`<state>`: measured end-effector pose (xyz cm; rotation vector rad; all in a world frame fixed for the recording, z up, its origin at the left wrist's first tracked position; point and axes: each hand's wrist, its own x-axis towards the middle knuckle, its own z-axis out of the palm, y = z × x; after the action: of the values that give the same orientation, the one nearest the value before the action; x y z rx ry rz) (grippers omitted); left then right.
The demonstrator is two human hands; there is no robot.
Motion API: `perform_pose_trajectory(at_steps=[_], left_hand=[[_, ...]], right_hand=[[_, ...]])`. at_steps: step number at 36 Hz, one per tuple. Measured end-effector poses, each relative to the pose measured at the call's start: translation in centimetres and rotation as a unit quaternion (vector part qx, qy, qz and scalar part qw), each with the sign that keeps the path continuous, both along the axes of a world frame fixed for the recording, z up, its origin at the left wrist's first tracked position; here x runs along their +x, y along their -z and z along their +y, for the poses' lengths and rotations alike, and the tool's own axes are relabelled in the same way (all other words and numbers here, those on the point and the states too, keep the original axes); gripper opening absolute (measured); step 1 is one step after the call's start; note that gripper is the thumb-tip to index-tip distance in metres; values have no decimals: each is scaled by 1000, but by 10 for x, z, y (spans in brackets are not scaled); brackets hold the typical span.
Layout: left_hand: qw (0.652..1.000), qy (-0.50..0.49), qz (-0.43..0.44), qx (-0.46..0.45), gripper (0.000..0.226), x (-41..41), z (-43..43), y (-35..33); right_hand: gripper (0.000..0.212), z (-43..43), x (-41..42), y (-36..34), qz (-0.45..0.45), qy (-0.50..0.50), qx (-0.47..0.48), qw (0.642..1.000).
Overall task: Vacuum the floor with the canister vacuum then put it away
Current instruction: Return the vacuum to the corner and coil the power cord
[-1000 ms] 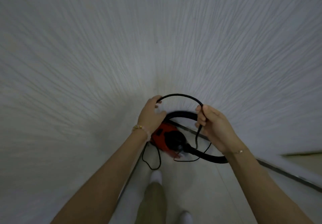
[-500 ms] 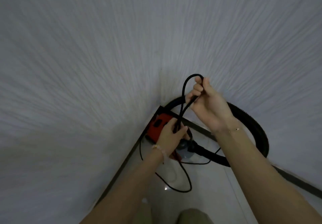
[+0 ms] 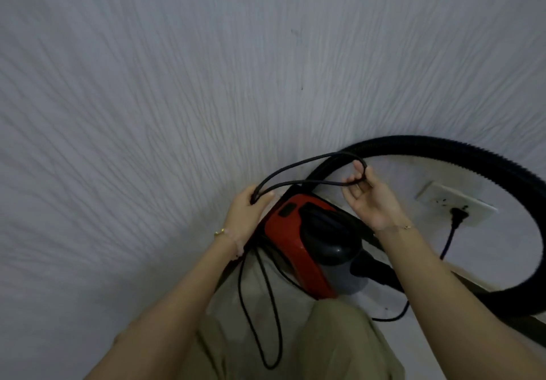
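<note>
The canister vacuum (image 3: 307, 249) is a red body with a black handle hump and a grey front, sitting on the floor (image 3: 325, 308) in the corner where two textured walls (image 3: 177, 84) meet. Its ribbed black hose (image 3: 461, 146) arcs in a wide loop to the right. Half a second ago the cord loop stood upright; now the cord (image 3: 307, 161) is stretched sideways into a long flat loop. The left hand (image 3: 246, 212) is closed around one end of it; the right hand (image 3: 369, 199) is half open, fingers hooked through the other end. The vacuum's long axis runs away from the corner, hose end toward the person. A plug (image 3: 458, 212) sits in the wall socket (image 3: 437, 199).
</note>
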<state>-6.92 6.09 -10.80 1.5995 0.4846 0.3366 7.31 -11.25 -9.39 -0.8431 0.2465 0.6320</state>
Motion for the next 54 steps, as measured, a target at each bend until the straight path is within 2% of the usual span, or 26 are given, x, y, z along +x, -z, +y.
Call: perform_pose_trajectory(at_steps=[1,3,5,7,10,12,13,14,15,18,19,21,23,25,31,34,38,42,46,50,54], left_hand=[[999,-1,6,34,14,-4,1,3],[993,3,25,119,16,-11,5,9],[977,15,43,207,17,-16,9,15],[961,41,55,268,19,-18,11,18],[948,88,78,296,25,-16,11,23],[943,112,79,303,25,-14,6,22],[944,123,68,300,21,-13,3,20],[945,133,53,294,18,-12,1,19],[946,140,43,289,16,-11,-1,16],[943,159,30,290,27,-10,-1,10],[944,168,31,282,32,-10,-1,9],[941,190,44,275,32,-9,2,11],[935,205,66,281,22,-7,7,16],[936,205,77,274,21,-4,14,22],[947,171,118,245,27,-12,32,47],[971,137,104,168,27,-11,30,36],[988,97,63,103,30,-6,15,6],[997,76,22,25,34,1,-3,-3],[996,62,16,-57,43,7,-21,0],[993,49,-1,-107,39,11,-31,4],[994,63,13,-84,35,13,-33,7]], right_hand=[[26,-2,-3,3,-18,-14,-22,999],[16,-7,-7,11,-88,-36,-129,987],[31,-13,-9,18,-200,-30,-296,933],[44,-13,-15,16,-369,-21,-398,840],[61,-4,-32,14,-578,-113,-410,696],[70,4,-44,20,-630,-209,-477,576],[69,7,-49,23,-640,-238,-499,533],[63,9,-52,28,-642,-252,-504,519],[53,10,-56,28,-635,-255,-490,540],[20,8,-65,22,-549,-268,-400,683],[18,6,-67,21,-531,-273,-380,706],[16,1,-72,22,-521,-268,-358,727],[15,-3,-73,20,-512,-244,-340,750],[21,-6,-71,16,-496,-210,-326,777],[23,-21,-53,10,-407,14,-307,860],[23,-31,-47,16,-354,57,-319,877],[25,-31,-47,34,-298,29,-317,900],[27,-19,-59,48,-262,-3,-267,928],[23,8,-70,46,-218,-8,-211,953],[11,26,-88,44,-242,-68,-171,953],[28,27,-103,45,-284,-121,-161,938]])
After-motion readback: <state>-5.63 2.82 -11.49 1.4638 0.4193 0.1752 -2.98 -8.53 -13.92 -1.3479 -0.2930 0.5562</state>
